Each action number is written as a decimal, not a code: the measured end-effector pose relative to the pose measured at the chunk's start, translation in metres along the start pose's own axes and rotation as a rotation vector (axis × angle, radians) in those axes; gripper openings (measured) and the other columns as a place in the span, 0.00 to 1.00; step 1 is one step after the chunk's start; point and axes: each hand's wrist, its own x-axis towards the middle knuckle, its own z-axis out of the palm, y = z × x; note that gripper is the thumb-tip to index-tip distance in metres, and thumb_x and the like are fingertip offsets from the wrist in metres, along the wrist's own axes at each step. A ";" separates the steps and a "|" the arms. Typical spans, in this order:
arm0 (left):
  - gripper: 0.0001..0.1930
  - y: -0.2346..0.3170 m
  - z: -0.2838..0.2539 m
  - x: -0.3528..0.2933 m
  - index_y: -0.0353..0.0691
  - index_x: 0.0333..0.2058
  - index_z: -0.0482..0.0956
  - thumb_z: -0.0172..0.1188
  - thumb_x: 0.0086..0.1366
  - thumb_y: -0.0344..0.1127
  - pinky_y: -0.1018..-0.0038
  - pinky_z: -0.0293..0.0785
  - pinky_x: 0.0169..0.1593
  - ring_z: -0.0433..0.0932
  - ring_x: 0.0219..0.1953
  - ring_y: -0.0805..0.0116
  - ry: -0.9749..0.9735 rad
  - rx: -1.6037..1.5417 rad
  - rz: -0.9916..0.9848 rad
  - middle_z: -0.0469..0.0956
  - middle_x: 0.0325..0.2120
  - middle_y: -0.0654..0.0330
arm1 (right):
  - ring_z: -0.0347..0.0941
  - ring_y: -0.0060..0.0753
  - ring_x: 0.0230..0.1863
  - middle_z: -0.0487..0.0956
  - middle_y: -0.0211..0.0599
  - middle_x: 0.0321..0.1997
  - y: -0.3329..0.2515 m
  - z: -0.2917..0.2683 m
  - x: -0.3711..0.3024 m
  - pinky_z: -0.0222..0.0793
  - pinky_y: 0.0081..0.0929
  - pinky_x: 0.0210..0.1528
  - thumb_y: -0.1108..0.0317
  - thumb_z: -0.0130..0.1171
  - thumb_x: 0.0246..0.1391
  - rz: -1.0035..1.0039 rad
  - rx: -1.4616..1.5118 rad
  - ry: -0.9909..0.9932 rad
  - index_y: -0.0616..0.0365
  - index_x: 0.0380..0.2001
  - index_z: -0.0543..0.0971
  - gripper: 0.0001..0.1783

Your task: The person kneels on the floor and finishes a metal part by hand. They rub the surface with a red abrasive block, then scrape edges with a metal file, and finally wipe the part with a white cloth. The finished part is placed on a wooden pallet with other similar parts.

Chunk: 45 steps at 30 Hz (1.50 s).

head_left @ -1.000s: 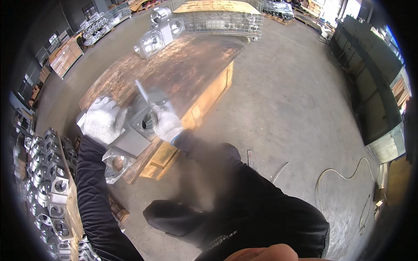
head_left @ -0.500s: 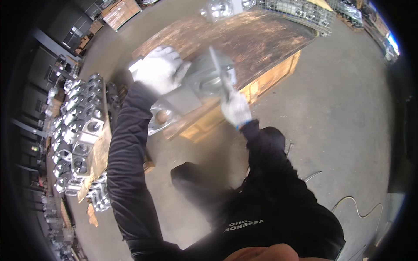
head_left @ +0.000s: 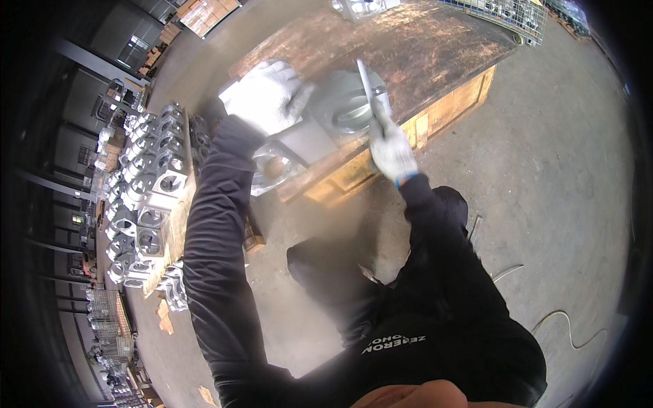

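Note:
A grey metal casting (head_left: 309,141) with flat flanges and a rounded, hollowed body lies at the near edge of the wooden workbench. My left hand (head_left: 269,98), in a white glove, rests over its left end with the fingers curled on it. In my gloved right hand (head_left: 393,151) is a long, slim, flat file (head_left: 364,76), slanting up and slightly left beside the casting's rounded body. Whether the file touches the metal cannot be made out. Below my left hand, a flange with a round hole (head_left: 273,166) juts past the bench edge.
The worn brown bench (head_left: 422,51) has wooden sides. More castings (head_left: 367,8) stand at its far edge, beside a wire basket (head_left: 507,17). To the left, rows of shiny castings (head_left: 146,183) sit on wooden boards. A thin hose (head_left: 568,319) lies on the floor at right.
The whole view has shifted, so bench and hands appear farther right and slightly higher. My left hand stays on the casting, and the file stays in my right hand beside it.

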 end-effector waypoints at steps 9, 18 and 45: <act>0.09 0.003 -0.004 0.003 0.35 0.32 0.88 0.66 0.66 0.35 0.61 0.78 0.53 0.85 0.43 0.53 -0.010 -0.017 -0.018 0.85 0.34 0.53 | 0.81 0.69 0.37 0.84 0.63 0.34 -0.003 -0.016 0.003 0.78 0.55 0.43 0.64 0.56 0.70 -0.024 -0.347 -0.021 0.46 0.75 0.67 0.32; 0.08 0.002 -0.005 0.004 0.35 0.31 0.87 0.67 0.64 0.35 0.61 0.80 0.52 0.85 0.42 0.51 -0.035 0.003 0.005 0.86 0.33 0.52 | 0.80 0.56 0.23 0.79 0.54 0.20 0.003 -0.034 0.005 0.74 0.49 0.27 0.66 0.54 0.72 -0.163 -0.539 -0.009 0.48 0.79 0.61 0.35; 0.35 -0.022 0.032 -0.048 0.22 0.59 0.74 0.78 0.64 0.43 0.73 0.77 0.55 0.81 0.48 0.70 0.748 -0.930 -1.356 0.85 0.46 0.52 | 0.77 0.26 0.62 0.82 0.42 0.66 0.033 -0.122 0.106 0.69 0.26 0.66 0.66 0.53 0.75 0.018 -0.087 -0.619 0.51 0.73 0.72 0.26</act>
